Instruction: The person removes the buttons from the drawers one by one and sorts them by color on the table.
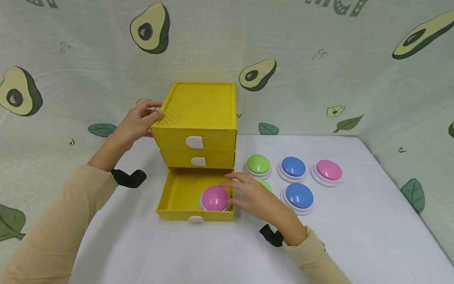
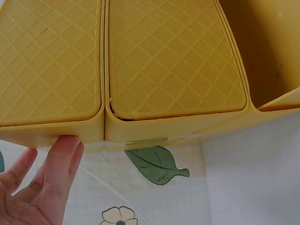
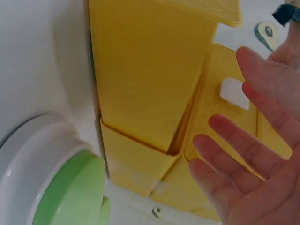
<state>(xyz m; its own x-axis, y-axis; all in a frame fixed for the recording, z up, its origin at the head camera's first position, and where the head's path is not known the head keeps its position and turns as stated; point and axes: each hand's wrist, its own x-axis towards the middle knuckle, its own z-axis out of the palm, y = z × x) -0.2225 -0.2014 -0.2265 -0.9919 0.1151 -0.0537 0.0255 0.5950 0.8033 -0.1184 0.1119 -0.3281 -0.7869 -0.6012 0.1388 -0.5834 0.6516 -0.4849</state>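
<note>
A yellow three-drawer cabinet (image 1: 203,104) stands on the white table with its bottom drawer (image 1: 175,215) pulled out and the upper two closed. Inside that drawer, toward the front right, sits a pink dome push light (image 1: 215,198) with a white base. My left hand (image 1: 139,121) rests against the cabinet's upper left side, and its fingertips touch the wall in the left wrist view. Over the drawer's right edge, close to the pink light, is my right hand (image 1: 252,196). Its spread fingers (image 3: 234,140) hold nothing in the right wrist view.
Right of the cabinet are a green push light (image 1: 258,164), another green one (image 1: 264,184) partly behind my right hand, two blue ones (image 1: 293,166) and a pink one (image 1: 329,170). An avocado-print cloth (image 1: 202,47) hangs behind the table.
</note>
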